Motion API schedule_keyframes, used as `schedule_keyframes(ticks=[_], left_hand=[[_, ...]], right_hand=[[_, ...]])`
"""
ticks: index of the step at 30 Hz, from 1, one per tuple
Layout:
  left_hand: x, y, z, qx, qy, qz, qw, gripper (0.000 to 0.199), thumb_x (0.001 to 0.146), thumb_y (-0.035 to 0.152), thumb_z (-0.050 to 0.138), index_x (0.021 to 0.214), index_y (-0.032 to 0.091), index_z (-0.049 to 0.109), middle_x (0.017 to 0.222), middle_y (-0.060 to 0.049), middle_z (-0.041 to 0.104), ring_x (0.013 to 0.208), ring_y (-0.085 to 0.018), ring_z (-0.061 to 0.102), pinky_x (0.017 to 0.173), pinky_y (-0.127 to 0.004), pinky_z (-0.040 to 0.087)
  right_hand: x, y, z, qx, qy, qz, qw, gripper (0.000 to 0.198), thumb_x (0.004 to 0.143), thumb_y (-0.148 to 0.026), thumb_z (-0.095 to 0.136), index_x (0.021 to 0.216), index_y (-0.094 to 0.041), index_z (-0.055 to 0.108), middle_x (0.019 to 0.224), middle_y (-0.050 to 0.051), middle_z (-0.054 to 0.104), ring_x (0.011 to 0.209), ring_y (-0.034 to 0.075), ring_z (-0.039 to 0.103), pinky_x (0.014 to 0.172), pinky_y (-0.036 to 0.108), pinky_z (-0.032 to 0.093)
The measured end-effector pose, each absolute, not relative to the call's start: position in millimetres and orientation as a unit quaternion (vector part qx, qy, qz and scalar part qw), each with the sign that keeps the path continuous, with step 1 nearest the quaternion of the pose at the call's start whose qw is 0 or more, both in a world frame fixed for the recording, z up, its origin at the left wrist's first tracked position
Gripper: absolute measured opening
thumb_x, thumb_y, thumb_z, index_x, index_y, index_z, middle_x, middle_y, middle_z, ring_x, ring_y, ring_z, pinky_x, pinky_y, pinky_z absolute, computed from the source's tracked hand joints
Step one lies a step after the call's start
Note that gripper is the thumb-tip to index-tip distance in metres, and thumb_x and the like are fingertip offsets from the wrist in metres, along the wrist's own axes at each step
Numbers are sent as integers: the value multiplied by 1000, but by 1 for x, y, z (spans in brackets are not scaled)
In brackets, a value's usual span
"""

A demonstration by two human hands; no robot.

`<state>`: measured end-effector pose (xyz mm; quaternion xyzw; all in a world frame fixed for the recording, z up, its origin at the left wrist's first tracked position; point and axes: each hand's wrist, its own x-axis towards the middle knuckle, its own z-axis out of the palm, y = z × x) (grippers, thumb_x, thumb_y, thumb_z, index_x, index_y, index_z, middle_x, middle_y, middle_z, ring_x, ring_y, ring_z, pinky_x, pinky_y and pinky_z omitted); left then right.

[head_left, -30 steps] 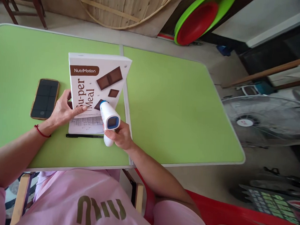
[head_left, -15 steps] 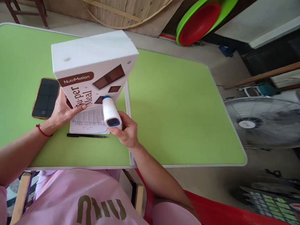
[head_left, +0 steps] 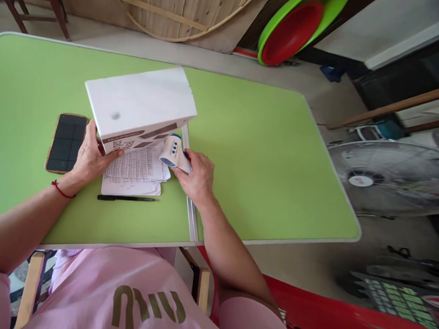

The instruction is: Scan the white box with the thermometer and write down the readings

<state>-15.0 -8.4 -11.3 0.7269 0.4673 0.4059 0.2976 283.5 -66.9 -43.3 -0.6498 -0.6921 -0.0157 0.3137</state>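
Note:
My left hand [head_left: 92, 154] grips the near left corner of a white box [head_left: 142, 98] with brown print, thumb on its front face. The box is held tilted over the table, its plain white side turned up and the printed front foreshortened. In my right hand [head_left: 199, 178] is a white and blue handheld infrared thermometer [head_left: 172, 152], its head close to the box's lower right. Beneath the box lies a notebook [head_left: 135, 168] with handwritten pages, partly covered. A black pen [head_left: 127, 198] rests just in front of the notebook.
A smartphone [head_left: 65, 143] in a brown case lies left of my left hand. The green folding table [head_left: 263, 161] has a metal seam [head_left: 191, 216] down its middle. A fan [head_left: 362, 180] stands beyond its right edge. Red and green basins [head_left: 294, 34] lean at the back.
The box has tipped and lowered, so its printed front now faces more downward. My right hand has moved a little right and away from me, turning the thermometer so its buttons show.

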Motion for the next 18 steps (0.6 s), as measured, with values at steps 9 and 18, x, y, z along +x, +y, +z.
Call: schedule_keyframes(ticks=[9, 18], left_hand=[[-16, -6, -9, 743, 474, 388, 269, 68, 79, 65, 70, 123, 17, 50, 128, -17, 53, 113, -36, 55, 100, -54, 46], [-16, -5, -10, 776, 449, 391, 208, 59, 89, 63, 58, 125, 17, 47, 137, -17, 43, 132, -38, 36, 108, -58, 36]], right_hand=[[283, -73, -36, -656, -700, -13, 282, 38, 81, -33, 67, 115, -17, 63, 109, 14, 67, 104, 32, 60, 96, 55, 39], [247, -89, -28, -417, -842, 36, 342, 18, 91, -37, 62, 95, -24, 73, 82, 2, 66, 79, 19, 57, 80, 39, 43]])
